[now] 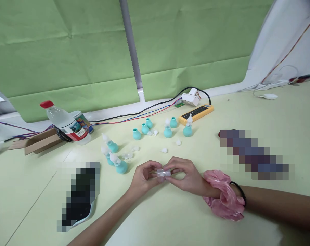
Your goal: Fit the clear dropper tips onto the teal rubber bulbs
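Observation:
Between my two hands is a short clear plastic tube (pixel 163 173), held level over the table. My left hand (pixel 146 176) pinches its left end, and my right hand (pixel 184 172) pinches the right end. Beyond them stand several turquoise rubber bulbs (pixel 137 134). Some have a translucent tip fitted on top, like the assembled bulb (pixel 188 130) at the right and the bulb (pixel 121 166) at the left. Loose clear connector pieces (pixel 127 155) lie near the left group. A small white tip (pixel 164 150) rests just past my hands.
A red-capped bottle (pixel 67 123) leans by a can (pixel 81 121) and an open cardboard box (pixel 42 143) at left. A yellow power strip (pixel 196 114) and cables lie along the wall. A blurred phone (pixel 80 194) is at left; a blurred dark object (pixel 252 153) is at right.

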{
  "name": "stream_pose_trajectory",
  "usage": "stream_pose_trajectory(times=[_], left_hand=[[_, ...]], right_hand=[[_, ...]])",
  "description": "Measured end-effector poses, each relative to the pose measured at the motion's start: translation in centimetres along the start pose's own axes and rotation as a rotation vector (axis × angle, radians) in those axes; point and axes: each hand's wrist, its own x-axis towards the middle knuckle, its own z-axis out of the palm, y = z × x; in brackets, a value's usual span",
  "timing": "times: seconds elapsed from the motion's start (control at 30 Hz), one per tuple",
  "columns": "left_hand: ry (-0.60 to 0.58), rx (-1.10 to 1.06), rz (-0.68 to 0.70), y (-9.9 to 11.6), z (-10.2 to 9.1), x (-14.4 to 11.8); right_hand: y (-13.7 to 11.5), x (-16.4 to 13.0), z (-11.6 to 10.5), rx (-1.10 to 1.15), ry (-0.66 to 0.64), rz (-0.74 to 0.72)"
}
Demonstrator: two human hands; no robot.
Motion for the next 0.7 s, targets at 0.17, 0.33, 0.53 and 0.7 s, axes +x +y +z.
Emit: stream_pose_trajectory(times=[0.17, 0.33, 0.53, 0.7], left_hand=[[0.034, 0.012, -0.029, 0.03, 0.03, -0.06], [0.094, -0.035, -0.019, 0.30, 0.07, -0.07], [0.040, -0.093, -0.003, 0.34, 0.11, -0.12], [-0.013, -0.085, -0.013, 0.09, -0.26, 0.06]], right_hand=[[0.09, -0.05, 0.06, 0.001, 0.023, -0.032], [0.05, -0.04, 0.06, -0.023, -0.012, -0.069], [-0.02, -0.09, 0.05, -0.081, -0.014, -0.140], [-0.26, -0.12, 0.03, -0.049, 0.005, -0.104]])
